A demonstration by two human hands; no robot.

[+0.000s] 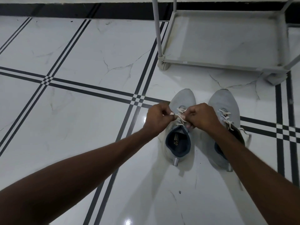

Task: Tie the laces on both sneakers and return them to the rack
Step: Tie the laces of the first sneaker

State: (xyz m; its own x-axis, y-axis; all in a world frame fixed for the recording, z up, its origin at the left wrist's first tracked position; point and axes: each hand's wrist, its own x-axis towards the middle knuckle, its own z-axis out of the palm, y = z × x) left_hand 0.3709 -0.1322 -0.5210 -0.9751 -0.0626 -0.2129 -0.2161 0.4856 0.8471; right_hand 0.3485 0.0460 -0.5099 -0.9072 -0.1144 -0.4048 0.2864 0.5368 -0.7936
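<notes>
Two light grey sneakers stand side by side on the tiled floor, toes pointing away from me. Over the left sneaker (181,101) my left hand (156,117) and my right hand (203,117) each pinch a part of its white laces (180,117), pulled between them above the tongue. The right sneaker (224,101) is partly hidden by my right forearm; its white laces (227,119) lie loose, one end trailing over its right side. The grey shoe rack (227,65) stands just beyond the sneakers.
The rack's lowest shelf (227,38) holds nothing visible, and its left post (156,30) rises out of frame. The glossy white floor (81,54) has black stripe lines. A black skirting band (81,10) runs along the far wall.
</notes>
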